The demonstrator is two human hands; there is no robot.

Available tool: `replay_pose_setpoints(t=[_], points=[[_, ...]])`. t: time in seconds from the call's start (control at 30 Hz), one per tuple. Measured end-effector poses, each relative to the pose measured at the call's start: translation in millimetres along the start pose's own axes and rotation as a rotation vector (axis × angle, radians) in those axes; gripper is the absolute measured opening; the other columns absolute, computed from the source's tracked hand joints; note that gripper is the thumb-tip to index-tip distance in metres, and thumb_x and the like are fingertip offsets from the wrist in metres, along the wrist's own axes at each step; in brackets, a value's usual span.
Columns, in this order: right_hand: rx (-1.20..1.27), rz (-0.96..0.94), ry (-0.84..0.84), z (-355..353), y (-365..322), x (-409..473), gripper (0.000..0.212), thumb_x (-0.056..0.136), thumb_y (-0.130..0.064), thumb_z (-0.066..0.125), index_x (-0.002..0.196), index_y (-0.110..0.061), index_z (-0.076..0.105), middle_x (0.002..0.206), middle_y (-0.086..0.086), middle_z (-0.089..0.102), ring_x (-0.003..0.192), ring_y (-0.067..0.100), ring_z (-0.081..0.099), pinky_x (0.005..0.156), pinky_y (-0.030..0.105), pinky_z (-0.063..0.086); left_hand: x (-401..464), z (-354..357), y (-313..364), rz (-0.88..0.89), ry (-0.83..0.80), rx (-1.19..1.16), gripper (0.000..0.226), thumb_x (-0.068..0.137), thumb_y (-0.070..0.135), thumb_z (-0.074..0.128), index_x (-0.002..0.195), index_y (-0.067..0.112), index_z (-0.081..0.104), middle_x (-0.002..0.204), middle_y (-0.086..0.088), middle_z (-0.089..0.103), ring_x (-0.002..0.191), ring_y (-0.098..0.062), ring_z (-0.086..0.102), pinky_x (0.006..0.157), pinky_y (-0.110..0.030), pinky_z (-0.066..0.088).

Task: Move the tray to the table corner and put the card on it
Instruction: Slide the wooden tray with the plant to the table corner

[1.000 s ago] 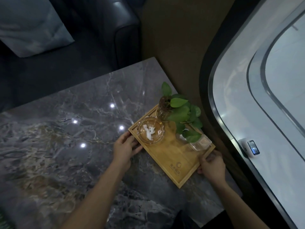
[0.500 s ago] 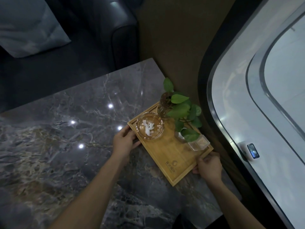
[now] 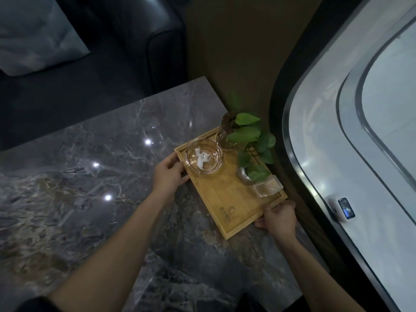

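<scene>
The right hand [image 3: 279, 218] is nearest, at the right side of the grey marble table [image 3: 90, 199]. Its fingers are closed around the near right corner of the wooden tray [image 3: 227, 199], thumb on the rim. A little farther and to the left, the left hand [image 3: 170, 175] grasps the left long edge of the tray, near its far corner, with the fingers curled against the rim.

The tray lies at an angle on the table, close to the table's right edge, and its far end reaches toward the far right corner. On the tray, near the right hand, stands a small clear box [image 3: 267, 188]. Behind it is a green leafy plant [image 3: 252, 140] with a glass vase [image 3: 225, 134] at the far end. Left of the plant sits a round glass ashtray [image 3: 203, 157] with something white inside. I cannot tell where the card is.

Far behind the table stands a dark sofa [image 3: 135, 41] with a pale cushion [image 3: 33, 34].
</scene>
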State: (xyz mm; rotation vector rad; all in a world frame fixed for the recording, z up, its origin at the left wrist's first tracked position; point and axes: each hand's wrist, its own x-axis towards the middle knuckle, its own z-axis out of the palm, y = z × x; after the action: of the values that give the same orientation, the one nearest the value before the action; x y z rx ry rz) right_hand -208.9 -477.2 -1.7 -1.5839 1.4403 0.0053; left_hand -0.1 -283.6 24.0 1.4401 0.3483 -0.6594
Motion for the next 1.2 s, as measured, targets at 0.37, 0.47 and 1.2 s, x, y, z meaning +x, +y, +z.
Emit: replay_pose_setpoints(t=[0.37,0.47,1.2], points=[[0.043,0.06,-0.02,6.5,-3.6,19.9,0.03,0.092,-0.011,0.058,0.107,0.014,0.052,0.05,0.014,0.07,0.046,0.032,0.07,0.05,0.043,0.061,19.1,4.0,2.3,0.005,-0.022,0.015,0.031,0.091,0.002,0.062,0.1,0.03,0.074,0.088,0.003,0.08,0.083,-0.009,0.076,0.067,-0.023,0.06],[0.075,0.045,0.002,8.7,-7.8,21.6,0.024,0.091,-0.007,0.058,0.107,0.006,0.045,0.052,0.018,0.069,0.043,0.033,0.069,0.038,0.033,0.055,23.0,4.6,2.3,0.002,-0.01,0.029,0.028,0.092,0.004,0.062,0.113,0.019,0.072,0.094,-0.001,0.078,0.086,-0.012,0.076,0.067,-0.022,0.06],[0.069,0.017,0.013,9.0,-5.2,18.4,0.029,0.092,-0.011,0.062,0.11,0.009,0.049,0.051,0.013,0.069,0.045,0.03,0.07,0.046,0.037,0.06,9.3,7.2,-1.9,0.038,-0.082,0.041,0.034,0.095,-0.001,0.056,0.091,0.03,0.07,0.082,0.014,0.079,0.083,-0.001,0.074,0.067,-0.013,0.056]])
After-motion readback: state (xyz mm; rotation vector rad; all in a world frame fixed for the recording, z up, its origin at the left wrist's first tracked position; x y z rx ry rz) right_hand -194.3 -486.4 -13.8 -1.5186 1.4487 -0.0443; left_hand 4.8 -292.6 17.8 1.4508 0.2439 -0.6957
